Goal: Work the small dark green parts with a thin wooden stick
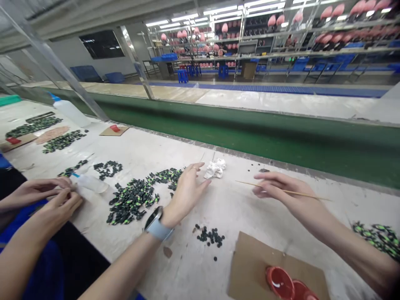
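My right hand (275, 185) pinches a thin wooden stick (283, 191) above the white tabletop (237, 208). My left hand (186, 193) hovers with fingers loosely spread and holds nothing, just beside a heap of black-and-green parts (134, 200) (a watch sits on that wrist). A co-worker's hands (53, 196) work at the left edge.

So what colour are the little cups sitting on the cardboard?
Glossy red. The little cups sit on the brown cardboard, best seen low in the head view.
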Motion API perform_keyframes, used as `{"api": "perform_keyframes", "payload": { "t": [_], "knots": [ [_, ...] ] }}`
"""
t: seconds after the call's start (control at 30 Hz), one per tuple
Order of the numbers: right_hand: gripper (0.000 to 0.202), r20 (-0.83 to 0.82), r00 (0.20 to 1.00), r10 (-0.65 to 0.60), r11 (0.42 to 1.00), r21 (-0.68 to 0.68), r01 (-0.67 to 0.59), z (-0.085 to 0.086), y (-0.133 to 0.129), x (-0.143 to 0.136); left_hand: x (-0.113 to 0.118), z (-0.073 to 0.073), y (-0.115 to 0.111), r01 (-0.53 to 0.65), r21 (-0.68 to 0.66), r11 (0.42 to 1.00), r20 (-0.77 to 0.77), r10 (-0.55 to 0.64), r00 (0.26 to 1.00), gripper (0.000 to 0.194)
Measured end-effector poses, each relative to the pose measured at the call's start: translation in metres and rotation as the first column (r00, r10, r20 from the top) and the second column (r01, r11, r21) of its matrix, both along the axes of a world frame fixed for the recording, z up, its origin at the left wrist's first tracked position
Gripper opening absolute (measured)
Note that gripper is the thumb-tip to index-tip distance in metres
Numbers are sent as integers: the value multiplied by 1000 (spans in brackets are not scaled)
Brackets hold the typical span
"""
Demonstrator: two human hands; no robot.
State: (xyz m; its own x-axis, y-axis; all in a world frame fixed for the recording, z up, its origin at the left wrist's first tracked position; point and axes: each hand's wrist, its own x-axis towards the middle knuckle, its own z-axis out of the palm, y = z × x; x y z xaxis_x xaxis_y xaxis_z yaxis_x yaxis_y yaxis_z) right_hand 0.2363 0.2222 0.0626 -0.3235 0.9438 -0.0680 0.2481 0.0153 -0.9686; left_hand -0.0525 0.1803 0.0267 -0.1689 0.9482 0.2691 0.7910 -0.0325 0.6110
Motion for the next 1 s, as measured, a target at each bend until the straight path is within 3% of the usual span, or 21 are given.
{"api": "perform_keyframes", "payload": {
  "t": [0.07,0.17,0.3,0.53,0.67,0.83,1.0],
  "knots": [
    [38,-34,997,71,997,-20,-72,-4,31,-36,-1,-9,24,26,-12,1000,21,-26,999,40],
    [25,-46,989,138,989,-52,-141,-16,58,-68,-1,-19,40,84,-10,996,49,-83,995,36],
    [21,-23,982,186,978,-92,-187,-26,71,-79,-4,-21,47,189,-1,982,54,-188,981,32],
    [17,42,954,298,944,-161,-288,-12,89,-82,-9,-18,65,347,1,938,-52,-346,937,25],
    [20,1,980,197,976,-99,-196,-26,85,-91,-7,-21,70,378,8,926,-103,-375,921,28],
    [24,-81,997,8,1000,-25,-10,-45,81,-87,-1,-29,68,323,24,946,-149,-316,937,29],
    [33,-149,978,-148,987,43,156,-20,59,-31,0,-28,66,282,27,959,-176,-273,946,29]
  ]
}}
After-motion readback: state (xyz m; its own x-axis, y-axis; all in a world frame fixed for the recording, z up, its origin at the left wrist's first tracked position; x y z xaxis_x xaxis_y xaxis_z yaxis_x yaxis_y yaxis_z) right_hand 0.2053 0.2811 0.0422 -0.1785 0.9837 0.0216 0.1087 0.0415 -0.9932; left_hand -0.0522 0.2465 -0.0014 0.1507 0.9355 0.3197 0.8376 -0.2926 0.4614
